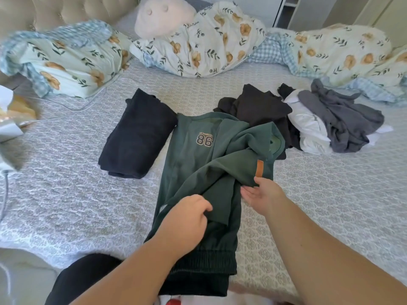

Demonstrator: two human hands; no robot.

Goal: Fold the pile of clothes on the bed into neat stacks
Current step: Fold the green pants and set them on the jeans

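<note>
Hands: left (187, 219) and right (261, 194) both pinch green sweatshirt (198, 164) folds.

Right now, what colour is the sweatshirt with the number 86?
Dark green sweatshirt, head view.

Bare bedspread (319, 194) lies open rightward (unfolded pile (308, 122) crowds behind, folded garment (138, 135) left).
</note>
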